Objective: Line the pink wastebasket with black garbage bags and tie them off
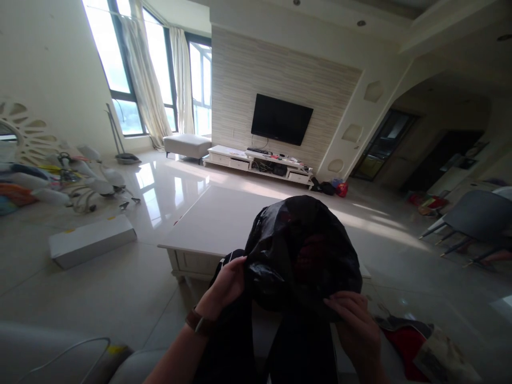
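A black plastic bag [266, 274] is held up by two hands above the wearer's dark-trousered legs [300, 349], in front of and partly over the near part of a white low table [208, 221]. By the left hand [224, 285], the bag's left side is pinched between thumb and fingers, and a brown-strapped band [199, 322] is worn on that wrist. By the right hand [356, 320], the near right edge is gripped with the fingers bent over the film; the thumb there is hidden, so how firmly the edge is clamped cannot be told. The hands are set well apart, with the bag spread and rounded out between them, and a dull reddish patch is shown within or through the plastic, though what it is cannot be made out. The step in hand is judged to be the spreading and handling of the bag by its edge. For the next move, an even hold on both sides is likely called for, since the thin film could be slipped or torn if it were pulled from one side only; a clear view of the edge would be needed before either grip could safely be shifted
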Tool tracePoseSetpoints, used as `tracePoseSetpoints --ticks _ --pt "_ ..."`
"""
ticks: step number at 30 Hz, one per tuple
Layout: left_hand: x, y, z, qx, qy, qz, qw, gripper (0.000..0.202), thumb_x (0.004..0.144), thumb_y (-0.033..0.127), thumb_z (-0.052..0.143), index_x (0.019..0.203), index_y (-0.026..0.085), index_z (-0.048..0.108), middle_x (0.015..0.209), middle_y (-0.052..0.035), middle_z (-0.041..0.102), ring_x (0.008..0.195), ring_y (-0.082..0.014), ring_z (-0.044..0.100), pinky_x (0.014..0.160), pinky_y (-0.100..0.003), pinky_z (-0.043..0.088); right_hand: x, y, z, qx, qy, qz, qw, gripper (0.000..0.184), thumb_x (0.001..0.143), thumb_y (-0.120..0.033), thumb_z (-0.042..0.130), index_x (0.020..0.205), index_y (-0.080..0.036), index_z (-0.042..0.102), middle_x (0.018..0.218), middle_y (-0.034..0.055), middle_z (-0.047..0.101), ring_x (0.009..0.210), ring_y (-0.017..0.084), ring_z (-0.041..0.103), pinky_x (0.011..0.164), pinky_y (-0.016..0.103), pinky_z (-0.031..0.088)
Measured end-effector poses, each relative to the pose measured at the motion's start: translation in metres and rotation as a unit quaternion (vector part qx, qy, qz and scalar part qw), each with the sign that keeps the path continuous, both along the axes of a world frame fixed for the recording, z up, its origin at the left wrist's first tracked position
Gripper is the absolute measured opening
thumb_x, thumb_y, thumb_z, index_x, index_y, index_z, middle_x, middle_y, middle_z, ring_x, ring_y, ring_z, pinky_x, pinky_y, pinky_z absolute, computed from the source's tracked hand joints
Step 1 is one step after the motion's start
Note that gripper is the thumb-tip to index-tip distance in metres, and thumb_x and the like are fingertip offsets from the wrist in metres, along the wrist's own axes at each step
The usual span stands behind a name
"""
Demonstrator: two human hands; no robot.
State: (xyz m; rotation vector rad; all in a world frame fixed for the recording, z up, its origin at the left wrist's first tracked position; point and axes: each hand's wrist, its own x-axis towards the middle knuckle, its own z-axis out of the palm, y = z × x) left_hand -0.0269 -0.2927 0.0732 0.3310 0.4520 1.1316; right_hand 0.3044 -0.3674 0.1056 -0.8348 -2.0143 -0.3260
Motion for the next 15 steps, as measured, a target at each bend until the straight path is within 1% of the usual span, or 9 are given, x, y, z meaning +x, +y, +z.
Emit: tracePoseSetpoints --ticks 2,4,5,6,8,10,11,13,15 --pt "0.001 -0.001 0.008 0.027 0.002 0.039 0.999 0.007 0.087 0.019 0.074 0.091 0.014 0.076 0.092 -0.0059 0.079 0.077 -0.0177 0.072 0.076 -0.027 0.059 -0.001 -0.005 0.003 0.015 -0.011 0.004 1.000 0.041 0.091 -0.002 0.060 0.117 -0.028 0.077 0.087 0.0009 0.079 0.086 0.020 0.073 0.077 0.038 0.050" --pt "0.000 -0.004 0.019 0.073 0.019 0.092 0.993 0.014 0.087 0.019 0.077 0.100 0.015 0.076 0.097 -0.0042 0.078 0.082 -0.0155 0.072 0.079 -0.023 0.058 -0.001 -0.010 0.005 0.035 -0.030 0.006 0.999 0.037 0.092 -0.004 0.060 0.115 -0.026 0.078 0.089 0.0012 0.080 0.090 0.020 0.073 0.078 0.036 0.051" --pt "-0.002 -0.005 0.025 0.088 0.032 0.107 0.990 0.018 0.086 0.019 0.079 0.103 0.015 0.075 0.099 -0.0041 0.078 0.084 -0.0149 0.072 0.080 -0.022 0.057 0.000 -0.013 0.004 0.044 -0.041 0.006 0.998 0.034 0.093 -0.005 0.060 0.114 -0.024 0.078 0.090 0.0017 0.080 0.093 0.020 0.072 0.079 0.035 0.052" --pt "-0.003 -0.006 0.029 0.093 0.047 0.114 0.988 0.022 0.084 0.018 0.081 0.105 0.015 0.075 0.098 -0.0043 0.078 0.083 -0.0145 0.071 0.080 -0.022 0.057 0.001 -0.015 0.003 0.051 -0.051 0.005 0.997 0.031 0.094 -0.006 0.060 0.112 -0.022 0.078 0.091 0.0022 0.080 0.097 0.020 0.072 0.080 0.035 0.052" --pt "-0.006 -0.005 0.035 0.084 0.068 0.107 0.988 0.025 0.082 0.016 0.082 0.105 0.013 0.074 0.094 -0.0048 0.077 0.076 -0.0141 0.070 0.074 -0.022 0.057 0.005 -0.021 0.000 0.062 -0.069 -0.001 0.996 0.027 0.096 -0.007 0.059 0.110 -0.021 0.078 0.092 0.0030 0.080 0.101 0.020 0.071 0.082 0.034 0.051" --pt "-0.007 -0.003 0.035 0.057 0.072 0.084 0.992 0.019 0.082 0.017 0.079 0.100 0.011 0.074 0.089 -0.0064 0.076 0.072 -0.0149 0.068 0.071 -0.025 0.057 0.010 -0.025 -0.005 0.071 -0.081 -0.013 0.994 0.027 0.098 -0.008 0.057 0.109 -0.020 0.078 0.093 0.0033 0.081 0.101 0.020 0.071 0.082 0.034 0.049" --pt "-0.007 -0.001 0.034 0.039 0.085 0.088 0.992 0.015 0.083 0.018 0.077 0.096 0.010 0.073 0.087 -0.0074 0.075 0.071 -0.0156 0.067 0.071 -0.026 0.057 0.013 -0.027 -0.007 0.074 -0.087 -0.017 0.993 0.027 0.098 -0.008 0.057 0.110 -0.021 0.078 0.093 0.0032 0.081 0.101 0.020 0.071 0.081 0.035 0.049" --pt "-0.005 0.000 0.030 0.003 0.140 0.141 0.980 0.010 0.083 0.019 0.073 0.089 0.012 0.071 0.087 -0.0077 0.073 0.075 -0.0168 0.067 0.073 -0.027 0.056 0.017 -0.029 -0.013 0.080 -0.097 -0.024 0.992 0.028 0.098 -0.009 0.057 0.111 -0.021 0.078 0.093 0.0027 0.081 0.099 0.021 0.071 0.081 0.035 0.048" --pt "-0.004 -0.005 0.029 -0.009 0.215 0.239 0.947 0.012 0.082 0.022 0.073 0.091 0.016 0.069 0.094 -0.0060 0.073 0.083 -0.0169 0.068 0.075 -0.026 0.054 0.021 -0.031 -0.018 0.084 -0.107 -0.030 0.990 0.028 0.097 -0.008 0.057 0.112 -0.020 0.078 0.093 0.0021 0.082 0.098 0.020 0.072 0.081 0.036 0.048"
